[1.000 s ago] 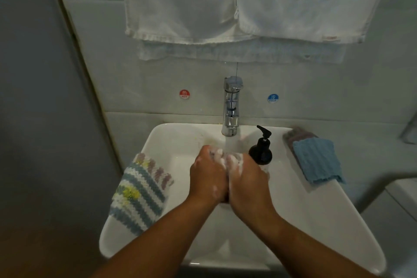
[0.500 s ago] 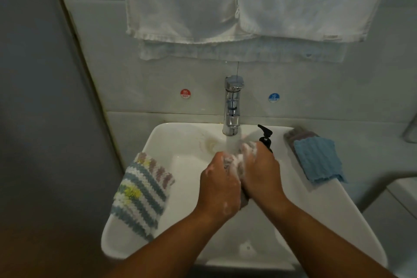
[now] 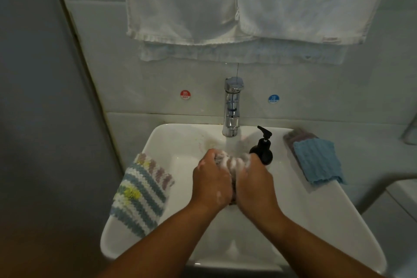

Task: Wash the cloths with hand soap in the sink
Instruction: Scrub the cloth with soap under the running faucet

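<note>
Right hand (image 3: 253, 185) has drawn back level with left hand (image 3: 212, 184); both sets of fingers (image 3: 208, 156) curl round the foamy, bunched cloth (image 3: 229, 161) over the sink (image 3: 316, 221), beneath the running tap (image 3: 232, 108).

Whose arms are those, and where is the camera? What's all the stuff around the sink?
No machine here: a person wears a camera on the head, so you look down at their own arms. The left hand and right hand squeeze a foamy cloth under the tap, over the white sink. A striped cloth hangs over the sink's left edge, a blue cloth lies at its right, and a black soap bottle stands by the tap. White towels hang above.
</note>
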The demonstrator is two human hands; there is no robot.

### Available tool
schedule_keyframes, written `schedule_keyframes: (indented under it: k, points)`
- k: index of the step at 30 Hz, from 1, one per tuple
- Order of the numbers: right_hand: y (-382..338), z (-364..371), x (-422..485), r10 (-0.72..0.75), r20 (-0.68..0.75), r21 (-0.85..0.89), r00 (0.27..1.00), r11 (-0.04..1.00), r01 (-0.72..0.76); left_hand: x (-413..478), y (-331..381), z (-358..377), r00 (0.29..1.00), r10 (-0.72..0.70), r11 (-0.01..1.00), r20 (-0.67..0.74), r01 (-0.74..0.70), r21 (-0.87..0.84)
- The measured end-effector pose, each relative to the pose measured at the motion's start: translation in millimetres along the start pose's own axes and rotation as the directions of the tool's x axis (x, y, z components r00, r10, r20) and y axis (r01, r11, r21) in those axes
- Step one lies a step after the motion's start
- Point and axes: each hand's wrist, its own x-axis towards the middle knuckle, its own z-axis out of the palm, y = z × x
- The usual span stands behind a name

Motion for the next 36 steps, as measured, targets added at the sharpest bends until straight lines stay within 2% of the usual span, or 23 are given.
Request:
schedule_keyframes:
  k: [2, 3, 6, 8, 10, 12, 15, 17, 19, 24, 26, 29, 31, 32, 34, 36]
  points:
    - [-6, -1, -12, -0.111, 0.042, -0.033, 0.993, 0.993, 0.113, 0, -4, 0, 0.999, -0.035, 0.999, 0.012, 0.036, -0.012]
    - [-9, -5, -10, -0.131, 0.013, -0.041, 0.991, 0.991, 0.131, -4, -4, 2, 0.999, -0.031, 0.999, 0.031, 0.031, -0.017]
    - [2, -12, 23, -0.016, -0.117, -0.021, 0.993, 1.0, 0.014, -17, 3, 7, 0.998, 0.017, 0.999, 0.055, -0.014, -0.039]
    - [7, -9, 26, 0.042, -0.106, -0.064, 0.994, 0.997, -0.049, -15, 9, 4, 0.999, 0.033, 0.999, 0.028, -0.032, -0.019]
    - [2, -2, 10, 0.017, -0.053, -0.044, 0.998, 0.999, -0.019, -3, 9, 2, 1.0, -0.004, 1.0, -0.014, 0.003, -0.026]
    - [-10, 1, -10, -0.025, 0.012, 0.078, 1.0, 0.997, 0.024, 6, 6, -1, 0.998, -0.058, 0.998, -0.026, 0.058, -0.015]
    - [-11, -5, -3, -0.083, -0.035, 0.081, 0.996, 0.993, 0.086, -3, 3, 4, 0.998, -0.067, 0.998, 0.016, 0.067, -0.019]
    - [1, -7, 18, 0.006, -0.095, 0.015, 0.995, 1.0, -0.005, -14, 4, 8, 0.998, -0.018, 1.0, 0.053, 0.019, -0.011]
    - [11, -3, 23, 0.065, -0.097, -0.015, 0.993, 0.998, -0.067, -17, 7, 7, 0.999, 0.023, 1.0, 0.045, -0.022, -0.017]
    - [-8, -2, -15, -0.104, 0.042, 0.055, 0.994, 0.993, 0.102, 5, 5, -3, 0.998, -0.027, 0.999, -0.064, 0.024, -0.034]
    - [-8, -5, -5, -0.122, -0.057, 0.041, 0.991, 0.991, 0.125, -3, 3, 0, 1.0, -0.016, 1.0, -0.011, 0.016, -0.023]
    - [-1, -13, 19, -0.01, -0.145, -0.081, 0.989, 0.997, -0.002, -20, 6, 3, 0.997, 0.065, 0.998, 0.05, -0.064, -0.018]
    - [2, -11, 14, 0.037, -0.095, -0.081, 0.995, 0.996, -0.045, -14, 7, 1, 0.997, 0.079, 0.996, 0.014, -0.079, -0.031]
    - [0, -7, 5, 0.027, -0.056, -0.025, 0.998, 0.999, -0.028, -7, 7, -1, 0.998, 0.062, 0.997, -0.021, -0.063, -0.036]
    - [-13, -2, -16, -0.023, 0.03, 0.107, 0.999, 0.994, 0.02, 5, 5, -4, 0.998, -0.002, 1.0, -0.063, 0.001, -0.019]
    - [-16, -3, -17, -0.093, 0.008, 0.094, 0.996, 0.991, 0.091, 3, 2, -1, 0.999, -0.038, 0.999, -0.028, 0.037, -0.027]
